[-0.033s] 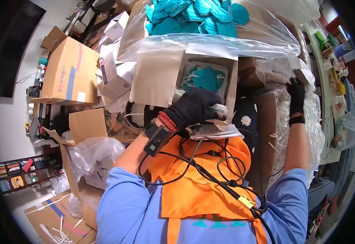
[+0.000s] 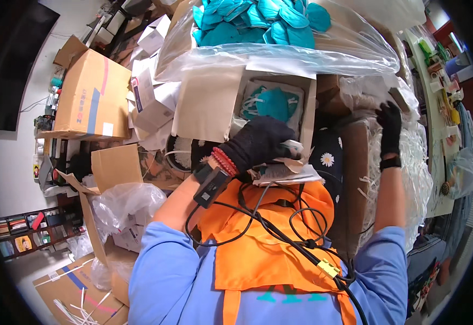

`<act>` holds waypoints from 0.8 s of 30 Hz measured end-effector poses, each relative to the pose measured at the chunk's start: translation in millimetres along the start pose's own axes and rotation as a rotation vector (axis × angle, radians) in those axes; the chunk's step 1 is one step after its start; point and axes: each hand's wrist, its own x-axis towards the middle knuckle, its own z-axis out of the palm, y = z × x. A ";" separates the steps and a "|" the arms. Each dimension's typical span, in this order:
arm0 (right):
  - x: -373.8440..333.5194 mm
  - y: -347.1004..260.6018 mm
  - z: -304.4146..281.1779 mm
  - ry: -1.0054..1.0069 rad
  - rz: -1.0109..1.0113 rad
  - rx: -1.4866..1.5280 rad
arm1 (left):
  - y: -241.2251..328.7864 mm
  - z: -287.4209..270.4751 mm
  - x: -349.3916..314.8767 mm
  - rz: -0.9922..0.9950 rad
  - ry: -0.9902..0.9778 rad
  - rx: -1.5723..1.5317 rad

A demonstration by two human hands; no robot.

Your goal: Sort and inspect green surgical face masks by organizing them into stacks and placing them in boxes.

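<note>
left hand [image 2: 263, 142]: fingers closed on white packet [image 2: 291, 146] | teal cup mask [image 2: 277, 103] in carton [image 2: 310, 111], just beyond left, nearer hand | right hand [image 2: 390, 125]: by white straps [image 2: 409, 179], can't tell grip

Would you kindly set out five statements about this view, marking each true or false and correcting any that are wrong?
1. Both hands wear black gloves. True: left hand and right hand.
2. The red beaded bracelet is on the right wrist. False: it is on the left wrist.
3. Teal cup-shaped masks are heaped beyond the open carton. True.
4. The apron is green. False: it is orange.
5. The right hand is inside the open carton. False: it is off to the right, by the white stringy strips.
</note>
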 end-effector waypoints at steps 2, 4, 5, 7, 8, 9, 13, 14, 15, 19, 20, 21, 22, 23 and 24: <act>-47.2 -4.0 29.7 -0.054 -0.134 -0.124 | -5.0 11.2 8.6 0.132 0.040 0.136; -90.8 -17.0 67.5 -0.092 -0.351 -0.378 | -3.3 16.2 12.8 0.128 -0.033 0.263; -105.1 -16.4 80.4 -0.113 -0.511 -0.499 | -3.0 17.9 14.9 0.130 -0.068 0.326; -147.1 -44.1 112.0 -0.271 -0.238 -0.160 | -20.1 24.4 9.4 0.130 0.092 0.266; -163.4 -60.1 124.9 -0.349 -0.100 0.011 | -26.6 23.5 6.3 0.129 0.172 0.236; -171.8 -71.4 134.5 -0.417 -0.171 -0.047 | -27.6 16.6 5.9 0.110 0.210 0.210; -191.7 -108.9 163.5 -0.557 -0.418 -0.350 | -24.7 -12.3 12.8 0.094 0.377 0.145; -193.8 -112.7 167.3 -0.574 -0.443 -0.372 | -24.5 -16.4 13.6 0.106 0.424 0.139; -194.9 -116.6 172.3 -0.597 -0.471 -0.393 | -26.3 -19.4 11.9 0.061 0.437 0.136; -199.9 -133.1 182.8 -0.622 -0.531 -0.634 | -27.1 -30.3 8.3 0.078 0.541 0.111; -199.2 -130.9 185.3 -0.618 -0.595 -0.701 | -26.4 -34.6 7.9 0.064 0.554 0.125; -200.1 -129.2 185.9 -0.625 -0.590 -0.704 | -24.9 -37.3 6.6 0.048 0.567 0.137; -200.7 -127.6 186.4 -0.632 -0.586 -0.707 | -22.1 -40.0 5.8 0.015 0.583 0.120; -202.1 -126.7 184.0 -0.647 -0.515 -0.644 | -18.2 -43.7 5.6 -0.017 0.597 0.102; -202.5 -126.4 181.0 -0.661 -0.448 -0.581 | -15.5 -47.2 6.1 -0.047 0.614 0.085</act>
